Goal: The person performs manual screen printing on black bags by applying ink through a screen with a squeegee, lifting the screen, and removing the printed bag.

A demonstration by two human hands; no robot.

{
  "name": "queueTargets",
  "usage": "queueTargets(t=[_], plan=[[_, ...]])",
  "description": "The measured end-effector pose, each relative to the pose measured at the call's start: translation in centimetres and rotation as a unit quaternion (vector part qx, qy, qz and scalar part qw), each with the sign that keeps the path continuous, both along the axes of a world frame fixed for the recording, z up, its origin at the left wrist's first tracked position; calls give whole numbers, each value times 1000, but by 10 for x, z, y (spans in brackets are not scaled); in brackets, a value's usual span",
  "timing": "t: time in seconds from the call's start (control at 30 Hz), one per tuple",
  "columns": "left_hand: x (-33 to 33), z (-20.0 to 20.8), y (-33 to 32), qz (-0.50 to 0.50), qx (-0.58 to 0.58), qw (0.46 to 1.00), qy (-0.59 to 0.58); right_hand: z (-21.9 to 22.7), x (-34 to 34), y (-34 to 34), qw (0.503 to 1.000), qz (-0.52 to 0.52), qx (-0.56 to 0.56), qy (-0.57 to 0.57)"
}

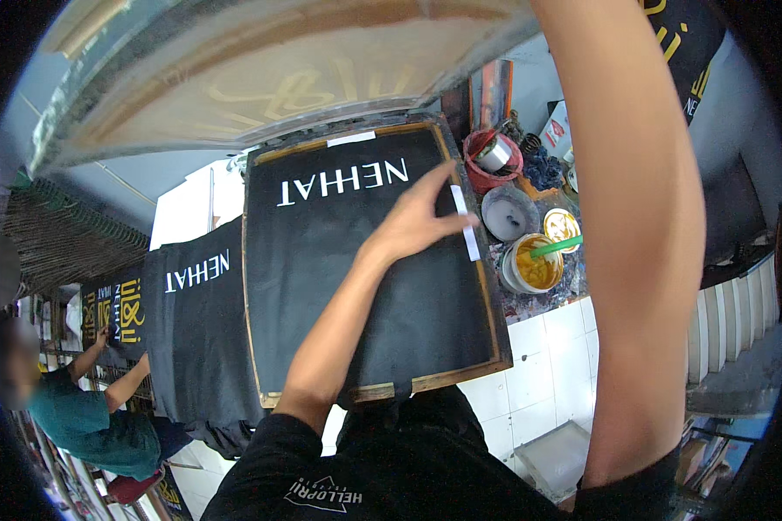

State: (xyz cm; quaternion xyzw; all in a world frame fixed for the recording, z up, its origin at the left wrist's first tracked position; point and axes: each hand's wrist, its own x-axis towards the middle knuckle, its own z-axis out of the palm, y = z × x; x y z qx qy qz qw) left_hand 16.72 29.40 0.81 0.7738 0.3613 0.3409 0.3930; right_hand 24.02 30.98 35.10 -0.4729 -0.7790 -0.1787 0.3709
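Observation:
A black fabric piece with white lettering lies flat on a wood-edged board in front of me. My left hand is over its upper right part, fingers spread and holding nothing; whether it touches the cloth I cannot tell. White tape strips run along the board's right edge, close to the thumb, and another strip marks the top edge. Above the board tilts a large raised printing screen with a faint yellowish design. My right arm reaches up past it on the right, its hand outside the view.
Right of the board stand a tub of yellow ink with a green handle in it, a pale bowl and a red bucket. Another black fabric piece hangs at left. A co-worker handles printed cloth at far left.

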Motion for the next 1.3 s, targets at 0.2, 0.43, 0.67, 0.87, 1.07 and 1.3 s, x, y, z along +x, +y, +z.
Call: queueTargets(t=[0.2, 0.43, 0.67, 0.87, 1.07, 1.3], plan=[[-160, 69, -142, 115, 61, 912, -390, -75, 6, -110, 988, -50, -141, -32], [-190, -23, -296, 227, -358, 852, -306, -252, 18, -188, 974, 38, -222, 25], [-196, -81, -316, 227, -481, 787, -312, -310, 12, -208, 932, 55, -348, -81], [-198, -75, -313, 217, -515, 762, -328, -343, 20, -189, 942, 77, -292, -147], [-195, -72, -309, 238, -543, 736, -326, -364, -1, -60, 956, 61, -254, -133], [-195, -65, -306, 240, -592, 587, -497, -339, -25, 94, 926, -10, -333, -177]])
